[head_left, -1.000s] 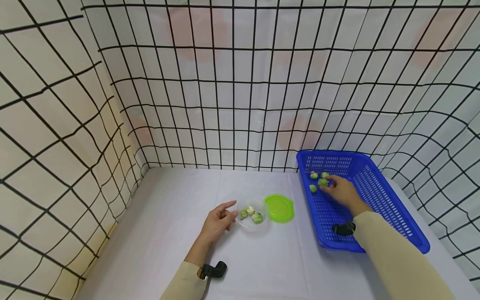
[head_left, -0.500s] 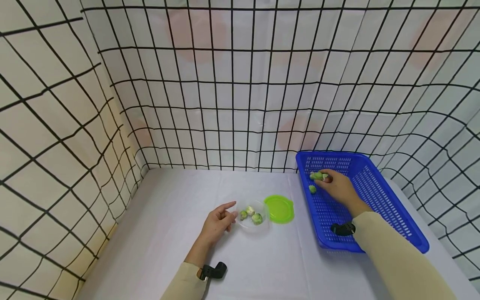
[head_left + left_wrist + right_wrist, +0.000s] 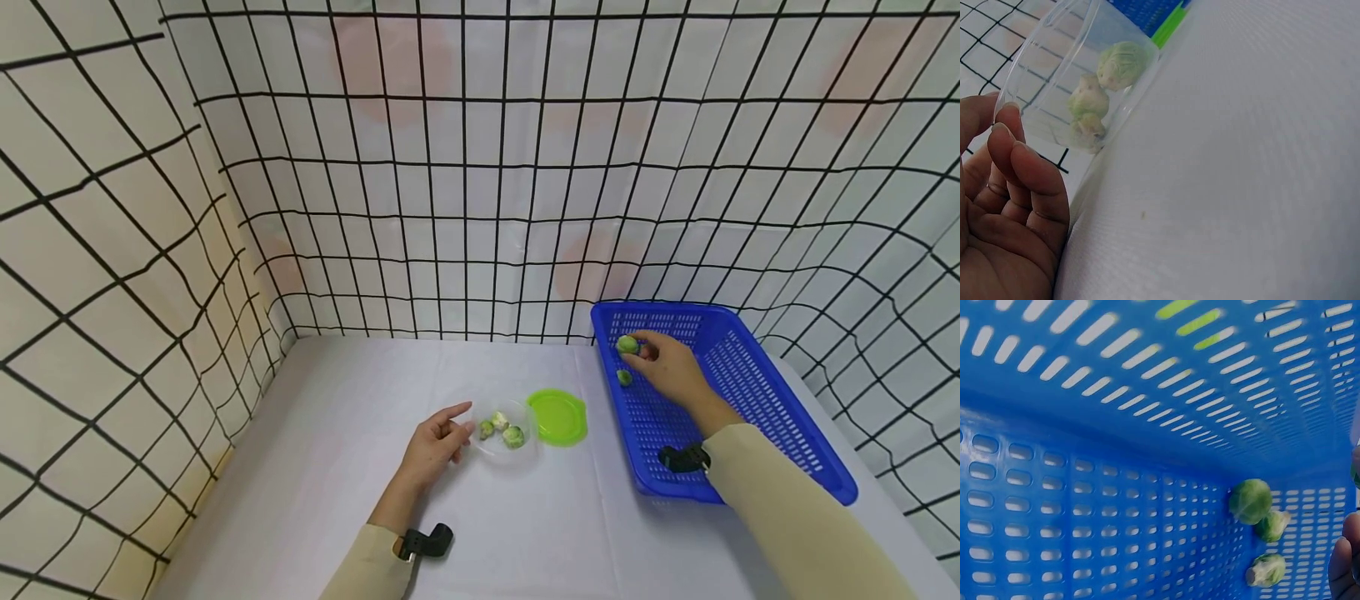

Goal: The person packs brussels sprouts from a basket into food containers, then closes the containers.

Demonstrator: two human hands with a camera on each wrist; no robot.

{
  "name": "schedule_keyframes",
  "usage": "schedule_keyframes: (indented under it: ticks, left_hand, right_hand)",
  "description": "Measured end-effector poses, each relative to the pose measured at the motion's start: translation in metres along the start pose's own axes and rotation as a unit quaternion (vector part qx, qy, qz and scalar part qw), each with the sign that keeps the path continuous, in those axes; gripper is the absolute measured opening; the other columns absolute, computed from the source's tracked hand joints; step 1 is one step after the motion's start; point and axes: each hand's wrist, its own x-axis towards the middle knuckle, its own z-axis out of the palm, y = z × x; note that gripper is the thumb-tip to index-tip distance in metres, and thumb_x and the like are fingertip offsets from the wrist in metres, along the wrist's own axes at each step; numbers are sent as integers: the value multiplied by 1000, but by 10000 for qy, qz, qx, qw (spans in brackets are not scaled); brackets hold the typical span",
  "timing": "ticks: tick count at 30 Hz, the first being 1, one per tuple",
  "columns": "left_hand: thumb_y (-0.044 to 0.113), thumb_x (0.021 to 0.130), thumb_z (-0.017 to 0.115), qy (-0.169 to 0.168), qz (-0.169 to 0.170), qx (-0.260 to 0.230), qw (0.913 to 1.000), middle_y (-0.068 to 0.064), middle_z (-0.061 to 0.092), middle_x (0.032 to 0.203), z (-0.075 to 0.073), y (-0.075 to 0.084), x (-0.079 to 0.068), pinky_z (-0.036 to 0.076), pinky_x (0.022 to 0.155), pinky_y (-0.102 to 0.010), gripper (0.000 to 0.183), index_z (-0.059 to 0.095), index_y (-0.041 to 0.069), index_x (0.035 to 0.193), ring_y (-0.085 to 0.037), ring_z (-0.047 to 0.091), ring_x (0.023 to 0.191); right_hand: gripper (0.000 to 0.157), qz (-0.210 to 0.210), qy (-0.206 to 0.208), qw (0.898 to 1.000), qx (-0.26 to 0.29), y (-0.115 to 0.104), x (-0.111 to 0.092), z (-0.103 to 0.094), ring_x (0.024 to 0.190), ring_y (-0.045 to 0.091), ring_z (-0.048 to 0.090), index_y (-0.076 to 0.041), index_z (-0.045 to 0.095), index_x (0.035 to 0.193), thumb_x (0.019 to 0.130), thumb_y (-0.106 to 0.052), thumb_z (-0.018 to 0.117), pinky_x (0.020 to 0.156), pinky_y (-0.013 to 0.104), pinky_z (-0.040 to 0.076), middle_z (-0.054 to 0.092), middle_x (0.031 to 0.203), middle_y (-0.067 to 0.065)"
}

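Observation:
A clear plastic container [image 3: 507,457] stands on the table with Brussels sprouts [image 3: 513,437] in it. My left hand [image 3: 431,446] holds its left rim between thumb and fingertips, close up in the left wrist view. My right hand [image 3: 671,371] reaches into the blue basket [image 3: 675,483] and pinches a Brussels sprout [image 3: 627,344] by its sides. Another small sprout [image 3: 624,378] lies on the basket floor below the fingers. Loose sprouts [image 3: 1250,501] show in the right wrist view, where only the edge of the hand [image 3: 1346,559] appears at the far right.
A bright green lid [image 3: 558,417] lies flat just right of the container, between it and the basket. White cloth covers the table [image 3: 337,400]. Black netting [image 3: 480,192] hangs before white walls at the back and both sides.
My right hand has shifted slightly left and back inside the basket, with the pinched Brussels sprout moving along. My left hand and the container stay where they were.

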Motion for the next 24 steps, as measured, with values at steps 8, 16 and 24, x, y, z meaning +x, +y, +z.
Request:
schedule_keyframes:
  ticks: [8,16,24]
  left_hand:
    - [17,98,69,-19,-31,35,10000,3,62,77,-1,-20,10,44,56,-23,43,62,9,140,-12,51,59]
    - [19,98,70,-107,30,-51,9999,0,63,78,-3,-22,12,43,54,-24,45,61,7,141,-12,51,58]
    - [18,98,69,-57,41,-47,10000,-1,62,77,-2,-22,12,43,54,-24,45,61,6,141,-12,50,57]
  right_hand:
    - [47,-189,52,9998,-38,-12,-2,-5,88,25,57,-9,60,139,100,-34,68,72,34,46,62,97,8]
    - [45,-332,30,9993,181,-34,-9,-9,90,24,60,-13,62,137,98,-32,71,70,30,48,62,97,8]
    - [41,-459,-292,9974,468,-57,-17,-11,91,24,58,-17,63,135,96,-25,73,70,28,51,60,99,6]
